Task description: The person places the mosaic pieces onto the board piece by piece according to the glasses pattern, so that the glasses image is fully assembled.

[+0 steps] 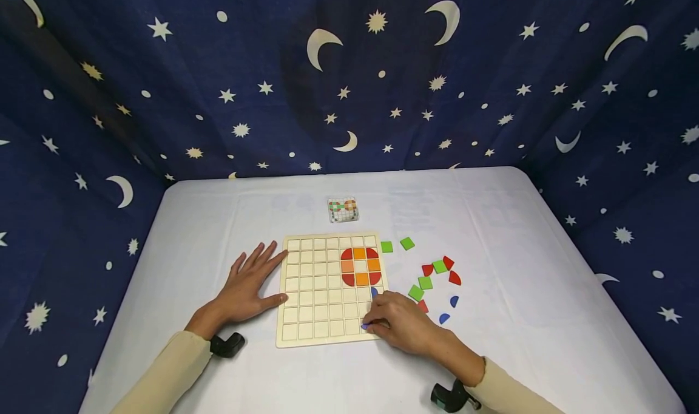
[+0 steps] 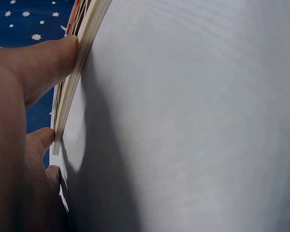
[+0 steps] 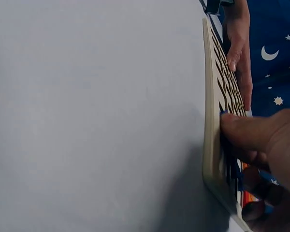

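Note:
A wooden grid board [image 1: 314, 298] lies on the white table. Red quarter-circle and orange square tiles form a ring [image 1: 360, 253] in its upper right part. My left hand [image 1: 248, 289] touches the board's left edge with thumb and index fingertip, fingers straight and spread. Over the lower right corner, my right hand [image 1: 401, 320] pinches a small blue tile [image 1: 364, 326] between thumb and fingers; most of that tile is hidden. Another blue tile [image 1: 374, 292] sits in the board just above this hand. In the right wrist view the thumb [image 3: 246, 130] presses at the board's edge.
Right of the board lie several loose tiles: green squares [image 1: 425, 283], red quarter-circles [image 1: 455, 278] and blue half-circles [image 1: 445, 318]. A small pattern card [image 1: 343, 209] lies behind the board. A dark blue curtain [image 1: 262, 68] with moons and stars surrounds the table.

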The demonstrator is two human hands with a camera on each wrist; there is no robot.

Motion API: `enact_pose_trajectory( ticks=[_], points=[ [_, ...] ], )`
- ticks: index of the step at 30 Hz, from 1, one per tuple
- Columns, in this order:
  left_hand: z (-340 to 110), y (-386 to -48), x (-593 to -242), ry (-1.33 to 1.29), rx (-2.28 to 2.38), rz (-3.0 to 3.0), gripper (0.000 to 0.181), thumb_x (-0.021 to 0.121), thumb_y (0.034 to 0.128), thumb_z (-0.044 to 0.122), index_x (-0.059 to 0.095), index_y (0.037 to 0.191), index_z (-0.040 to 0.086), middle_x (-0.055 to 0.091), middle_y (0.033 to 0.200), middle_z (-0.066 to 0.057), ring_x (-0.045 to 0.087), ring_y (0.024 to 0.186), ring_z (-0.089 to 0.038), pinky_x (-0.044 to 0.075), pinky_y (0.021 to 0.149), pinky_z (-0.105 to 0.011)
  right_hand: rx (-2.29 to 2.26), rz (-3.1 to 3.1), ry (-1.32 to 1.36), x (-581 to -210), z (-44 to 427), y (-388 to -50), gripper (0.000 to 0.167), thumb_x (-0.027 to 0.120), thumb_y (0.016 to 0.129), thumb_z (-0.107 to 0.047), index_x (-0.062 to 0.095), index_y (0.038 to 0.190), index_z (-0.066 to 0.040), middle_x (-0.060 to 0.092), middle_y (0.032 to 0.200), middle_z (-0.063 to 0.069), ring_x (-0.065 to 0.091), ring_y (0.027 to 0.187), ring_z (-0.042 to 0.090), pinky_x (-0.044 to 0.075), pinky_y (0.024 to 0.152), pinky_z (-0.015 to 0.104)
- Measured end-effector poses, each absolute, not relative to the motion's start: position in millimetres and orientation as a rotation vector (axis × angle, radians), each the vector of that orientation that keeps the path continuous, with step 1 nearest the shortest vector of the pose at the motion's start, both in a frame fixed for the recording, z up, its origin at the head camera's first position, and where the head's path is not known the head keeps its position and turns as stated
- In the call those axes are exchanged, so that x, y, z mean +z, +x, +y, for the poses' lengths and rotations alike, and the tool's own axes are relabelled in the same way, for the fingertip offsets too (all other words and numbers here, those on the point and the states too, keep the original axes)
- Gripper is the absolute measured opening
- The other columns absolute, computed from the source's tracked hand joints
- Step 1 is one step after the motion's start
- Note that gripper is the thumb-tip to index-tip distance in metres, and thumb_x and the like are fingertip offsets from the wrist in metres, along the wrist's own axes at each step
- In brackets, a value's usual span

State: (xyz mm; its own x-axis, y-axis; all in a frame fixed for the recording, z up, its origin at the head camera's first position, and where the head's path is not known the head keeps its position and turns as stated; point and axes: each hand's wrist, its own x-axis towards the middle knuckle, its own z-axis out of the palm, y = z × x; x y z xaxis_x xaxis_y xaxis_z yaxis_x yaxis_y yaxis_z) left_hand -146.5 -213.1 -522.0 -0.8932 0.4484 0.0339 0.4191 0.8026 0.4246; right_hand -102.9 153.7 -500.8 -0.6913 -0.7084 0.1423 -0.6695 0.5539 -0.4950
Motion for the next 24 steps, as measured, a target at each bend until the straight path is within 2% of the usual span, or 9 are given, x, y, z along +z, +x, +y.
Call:
enact_pose_trajectory(
  ticks=[6,17,24],
  points=[
    [-212.4,-147.3,-523.5,0.705,0.661,2.922,0.092,0.066,0.0842,0.061,0.028,0.157,0.02,0.013,0.163,-0.01,0.005,0.148,-0.034,0.0,0.112,-0.06,-0.783,2.691,-1.259,-501.0,155.5,-106.5,0.011,0.081,0.083,-0.018,0.08,0.094,-0.019,0.058,0.083,-0.015,0.045,0.074,0.001,0.041,0.072,0.023],
    [-211.0,-146.1,-521.7,0.698,0.668,2.917,0.091,0.068,0.0842,0.058,0.027,0.157,0.02,0.014,0.163,-0.01,0.005,0.148,-0.034,0.0,0.112,-0.06,-0.774,2.659,-1.275,-499.9,158.1,-106.4,0.014,0.079,0.084,-0.016,0.079,0.097,-0.02,0.058,0.086,-0.016,0.045,0.076,0.0,0.04,0.07,0.019],
    [-212.0,-146.0,-520.4,0.698,0.66,2.918,0.09,0.068,0.0846,0.058,0.028,0.156,0.019,0.015,0.163,-0.012,0.006,0.148,-0.035,0.001,0.112,-0.061,-0.788,2.656,-1.182,-495.2,162.0,-109.3,0.016,0.078,0.085,-0.017,0.078,0.101,-0.018,0.062,0.089,-0.015,0.048,0.078,0.003,0.042,0.071,0.021]
  ],
)
